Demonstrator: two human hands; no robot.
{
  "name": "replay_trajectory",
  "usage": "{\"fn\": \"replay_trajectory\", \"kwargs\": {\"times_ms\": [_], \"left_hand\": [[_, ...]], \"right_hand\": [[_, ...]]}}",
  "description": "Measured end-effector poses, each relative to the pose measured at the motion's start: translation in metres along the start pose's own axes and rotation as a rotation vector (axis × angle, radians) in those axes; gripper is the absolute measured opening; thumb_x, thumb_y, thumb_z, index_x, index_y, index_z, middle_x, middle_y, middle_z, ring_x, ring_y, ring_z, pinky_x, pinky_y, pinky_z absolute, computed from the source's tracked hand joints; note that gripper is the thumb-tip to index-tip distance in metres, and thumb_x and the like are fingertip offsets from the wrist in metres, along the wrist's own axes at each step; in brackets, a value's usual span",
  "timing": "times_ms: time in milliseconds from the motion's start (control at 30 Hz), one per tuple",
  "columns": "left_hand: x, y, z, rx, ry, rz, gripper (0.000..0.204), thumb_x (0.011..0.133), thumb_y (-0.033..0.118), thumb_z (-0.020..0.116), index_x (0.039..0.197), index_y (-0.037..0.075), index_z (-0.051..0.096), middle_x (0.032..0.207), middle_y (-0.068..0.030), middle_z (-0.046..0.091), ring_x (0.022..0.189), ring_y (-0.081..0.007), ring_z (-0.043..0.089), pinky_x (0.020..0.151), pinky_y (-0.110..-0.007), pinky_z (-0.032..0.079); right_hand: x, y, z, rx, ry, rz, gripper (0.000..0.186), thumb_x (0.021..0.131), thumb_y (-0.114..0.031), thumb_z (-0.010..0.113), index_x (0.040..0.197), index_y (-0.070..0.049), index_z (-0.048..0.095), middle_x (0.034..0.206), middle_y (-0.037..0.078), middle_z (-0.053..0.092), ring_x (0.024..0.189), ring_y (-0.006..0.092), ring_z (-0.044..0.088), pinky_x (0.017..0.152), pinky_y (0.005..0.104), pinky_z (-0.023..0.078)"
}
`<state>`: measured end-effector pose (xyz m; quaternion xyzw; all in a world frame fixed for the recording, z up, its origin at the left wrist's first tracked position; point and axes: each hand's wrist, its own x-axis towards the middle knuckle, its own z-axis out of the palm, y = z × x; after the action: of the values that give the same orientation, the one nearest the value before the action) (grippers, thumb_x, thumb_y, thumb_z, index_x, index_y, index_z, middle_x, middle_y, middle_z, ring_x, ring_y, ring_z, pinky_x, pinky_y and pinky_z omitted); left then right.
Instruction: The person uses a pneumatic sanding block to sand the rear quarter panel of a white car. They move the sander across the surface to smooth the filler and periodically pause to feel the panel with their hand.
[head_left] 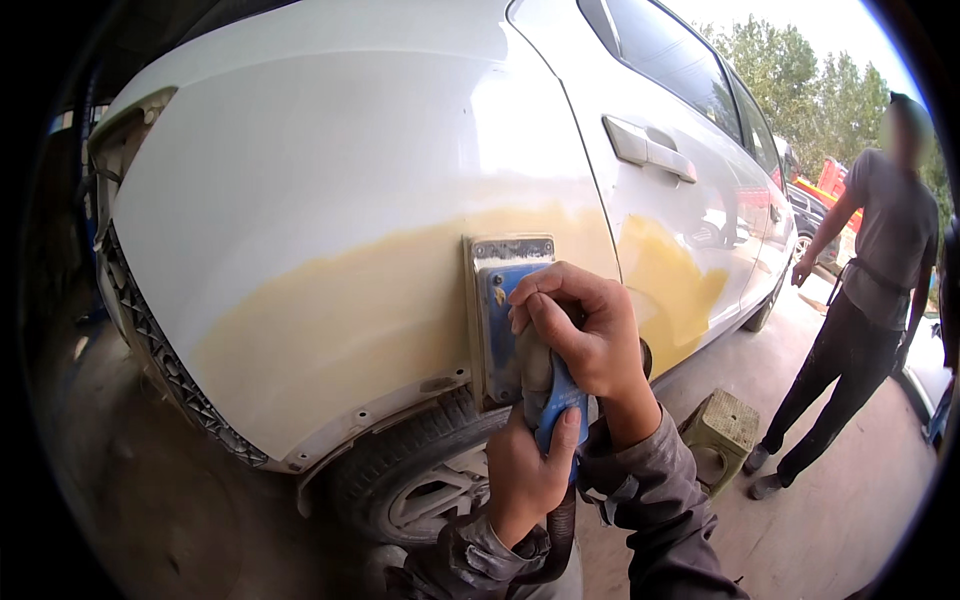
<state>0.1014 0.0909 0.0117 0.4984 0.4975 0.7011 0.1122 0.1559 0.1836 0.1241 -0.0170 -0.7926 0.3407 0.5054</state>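
A blue power sander [513, 282] with a long rectangular pad stands upright, its pad face against the white car's body panel [300, 150]. My left hand [528, 470] wraps round the sander's blue handle from below, thumb along its side. Higher up, my right hand [590, 325] is curled over the sander's body, fingers bent across the grip. A dusty beige-yellow filler patch [340, 300] spreads over the panel around the pad. From the handle a dark ribbed hose [562, 530] runs down between my forearms. The pad's working face is hidden.
Below the panel sits the car's wheel [425, 500]. A brighter yellow patch [665, 290] covers part of the door, under the door handle [650, 150]. A dusty step stool [722, 430] stands on the floor to the right. Beyond it is another person [885, 250], upright.
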Motion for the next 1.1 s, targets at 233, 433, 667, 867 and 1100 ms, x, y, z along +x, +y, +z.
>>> {"fn": "replay_trajectory", "kwargs": {"times_ms": [233,433,667,867,1100], "left_hand": [[0.018,0.015,-0.014,-0.252,0.109,-0.062,0.052,0.103,0.044,0.050,0.107,-0.008,0.055,0.084,-0.0185,0.066,0.070,-0.0250,0.067,0.068,-0.034,0.054],[0.028,0.007,0.017,-0.253,0.075,-0.017,0.054,0.104,0.044,0.047,0.107,-0.009,0.054,0.083,-0.0184,0.065,0.070,-0.0237,0.066,0.067,-0.035,0.055],[0.052,-0.008,0.105,0.158,-0.087,0.072,0.056,0.093,0.050,0.062,0.090,-0.006,0.066,0.071,-0.0266,0.065,0.072,-0.0473,0.066,0.063,-0.050,0.051],[0.068,-0.025,0.160,0.322,-0.217,0.066,0.061,0.092,0.053,0.062,0.079,-0.007,0.062,0.066,-0.0283,0.063,0.065,-0.0470,0.065,0.059,-0.051,0.052],[0.064,-0.008,0.128,0.116,-0.064,0.048,0.051,0.093,0.045,0.064,0.092,-0.005,0.065,0.073,-0.0261,0.066,0.072,-0.0469,0.066,0.063,-0.050,0.051]], "right_hand": [[0.044,-0.010,0.025,-0.031,-0.031,-0.224,0.010,0.084,-0.008,0.062,0.090,-0.003,0.069,0.069,0.010,0.066,0.063,0.0193,0.065,0.064,0.0305,0.051],[0.044,0.006,-0.004,-0.024,-0.006,-0.273,0.010,0.084,-0.010,0.063,0.088,-0.003,0.069,0.070,0.010,0.068,0.064,0.0213,0.065,0.066,0.0316,0.052],[0.009,0.053,-0.113,0.112,0.123,-0.041,0.015,0.094,-0.007,0.056,0.096,0.003,0.067,0.079,0.007,0.068,0.076,0.0125,0.064,0.074,0.0265,0.051],[-0.001,0.091,-0.175,0.037,0.230,-0.074,0.015,0.096,-0.007,0.056,0.092,0.003,0.067,0.082,0.006,0.068,0.078,0.0130,0.063,0.076,0.0275,0.051],[0.026,0.060,-0.136,-0.003,0.068,-0.079,0.014,0.095,-0.006,0.056,0.093,0.002,0.068,0.082,0.005,0.068,0.077,0.0122,0.063,0.073,0.0255,0.050]]}}
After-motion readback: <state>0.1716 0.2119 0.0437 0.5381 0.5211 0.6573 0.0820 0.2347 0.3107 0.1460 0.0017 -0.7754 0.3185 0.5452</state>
